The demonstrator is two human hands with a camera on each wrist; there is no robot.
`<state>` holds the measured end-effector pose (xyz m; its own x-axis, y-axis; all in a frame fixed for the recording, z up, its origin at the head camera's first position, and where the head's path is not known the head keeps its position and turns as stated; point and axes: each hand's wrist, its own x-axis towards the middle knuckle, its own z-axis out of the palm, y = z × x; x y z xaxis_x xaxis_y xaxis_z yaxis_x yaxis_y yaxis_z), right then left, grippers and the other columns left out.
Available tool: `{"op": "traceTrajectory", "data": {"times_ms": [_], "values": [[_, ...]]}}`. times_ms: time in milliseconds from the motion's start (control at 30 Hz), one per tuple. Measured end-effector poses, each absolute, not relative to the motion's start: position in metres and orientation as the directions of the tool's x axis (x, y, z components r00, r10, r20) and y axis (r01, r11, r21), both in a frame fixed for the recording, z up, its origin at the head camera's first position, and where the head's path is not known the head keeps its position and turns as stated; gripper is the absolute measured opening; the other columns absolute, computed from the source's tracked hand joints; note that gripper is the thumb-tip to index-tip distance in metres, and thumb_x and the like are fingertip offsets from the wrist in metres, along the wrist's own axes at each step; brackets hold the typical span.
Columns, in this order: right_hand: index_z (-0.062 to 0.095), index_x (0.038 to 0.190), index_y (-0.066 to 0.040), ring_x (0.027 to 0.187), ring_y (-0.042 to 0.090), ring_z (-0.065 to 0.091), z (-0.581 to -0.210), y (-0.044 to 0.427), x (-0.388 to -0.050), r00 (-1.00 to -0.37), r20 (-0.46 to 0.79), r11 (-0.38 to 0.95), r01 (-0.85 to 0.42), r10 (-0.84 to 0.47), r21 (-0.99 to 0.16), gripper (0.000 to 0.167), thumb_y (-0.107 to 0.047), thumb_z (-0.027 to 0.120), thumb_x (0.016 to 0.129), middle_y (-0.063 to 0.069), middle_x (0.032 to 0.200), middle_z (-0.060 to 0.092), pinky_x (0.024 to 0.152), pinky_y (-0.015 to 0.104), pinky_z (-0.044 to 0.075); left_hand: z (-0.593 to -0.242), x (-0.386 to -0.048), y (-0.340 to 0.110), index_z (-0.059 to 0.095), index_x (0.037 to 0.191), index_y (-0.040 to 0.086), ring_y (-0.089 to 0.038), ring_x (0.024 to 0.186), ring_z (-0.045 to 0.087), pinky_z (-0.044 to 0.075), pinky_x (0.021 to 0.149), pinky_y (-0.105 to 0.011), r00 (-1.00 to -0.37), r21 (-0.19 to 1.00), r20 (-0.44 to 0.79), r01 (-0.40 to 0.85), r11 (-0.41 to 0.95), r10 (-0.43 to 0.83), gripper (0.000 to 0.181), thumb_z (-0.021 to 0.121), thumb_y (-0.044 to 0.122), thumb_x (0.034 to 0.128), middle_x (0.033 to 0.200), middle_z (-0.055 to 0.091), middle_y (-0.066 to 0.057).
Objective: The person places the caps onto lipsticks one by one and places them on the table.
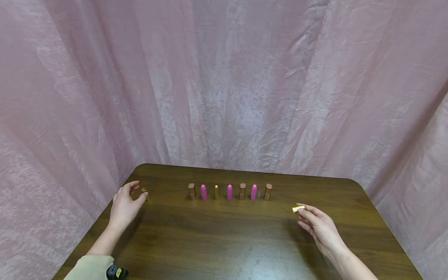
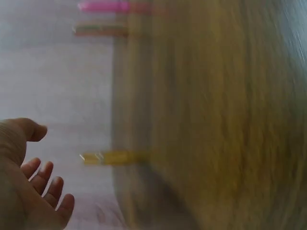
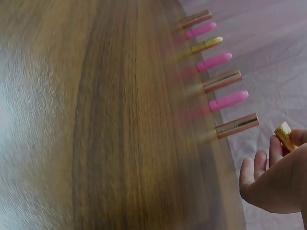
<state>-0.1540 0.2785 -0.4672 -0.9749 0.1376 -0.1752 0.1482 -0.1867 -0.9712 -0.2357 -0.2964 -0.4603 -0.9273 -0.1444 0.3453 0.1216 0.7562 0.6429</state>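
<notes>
At the table's left side, my left hand [image 1: 126, 208] is spread around a standing gold lipstick tube [image 1: 148, 196]. The thumb partly covers that tube in the head view. In the left wrist view a gap shows between my fingers [image 2: 53, 189] and the gold tube [image 2: 108, 157]. On the right, my right hand [image 1: 322, 229] pinches another gold lipstick tube [image 1: 298, 209] between thumb and fingers, tilted and held above the table. The right wrist view shows the held tube [image 3: 285, 135] partly hidden by the fingers.
Between the hands stands a row of upright lipsticks on the wooden table [image 1: 210, 233]: rose-gold tubes [image 1: 267, 191], pink tubes [image 1: 229, 192] and one gold tube [image 1: 216, 192]. A pink curtain [image 1: 231, 85] hangs behind the table and along its sides.
</notes>
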Motion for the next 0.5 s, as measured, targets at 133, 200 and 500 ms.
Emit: {"op": "traceTrajectory", "data": {"times_ms": [133, 200, 500], "values": [[0.065, 0.109, -0.014, 0.096, 0.010, 0.064, -0.467, 0.278, -0.151, -0.968, -0.220, -0.279, 0.178, 0.125, -0.944, 0.007, -0.013, 0.062, 0.103, -0.006, 0.099, 0.068, 0.091, 0.029, 0.054, -0.474, -0.246, -0.312, 0.048, 0.140, -0.011, -0.052, 0.123, 0.044, 0.032, 0.099, -0.061, -0.962, 0.620, 0.244, 0.055, 0.783, -0.126, 0.062, 0.069, 0.026, 0.0962, 0.134, 0.055, -0.033], [0.066, 0.107, -0.015, 0.096, 0.010, 0.064, -0.468, 0.277, -0.150, -0.967, -0.223, -0.291, 0.180, 0.120, -0.940, 0.007, -0.013, 0.061, 0.103, -0.006, 0.099, 0.068, 0.090, 0.029, 0.054, -0.480, -0.251, -0.317, 0.049, 0.140, -0.010, -0.054, 0.122, 0.043, 0.034, 0.098, -0.062, -0.972, 0.605, 0.196, 0.016, 0.796, -0.130, 0.062, 0.069, 0.028, 0.0960, 0.134, 0.056, -0.033], [0.066, 0.110, -0.015, 0.100, 0.011, 0.065, -0.472, 0.276, -0.149, -0.964, -0.237, -0.285, 0.194, 0.123, -0.939, 0.009, -0.013, 0.061, 0.103, -0.007, 0.100, 0.071, 0.093, 0.030, 0.053, -0.496, -0.267, -0.323, 0.058, 0.135, 0.000, -0.057, 0.118, 0.046, 0.038, 0.089, -0.068, -0.979, 0.530, 0.098, -0.103, 0.842, -0.181, 0.056, 0.069, 0.038, 0.0948, 0.131, 0.063, -0.022]]}}
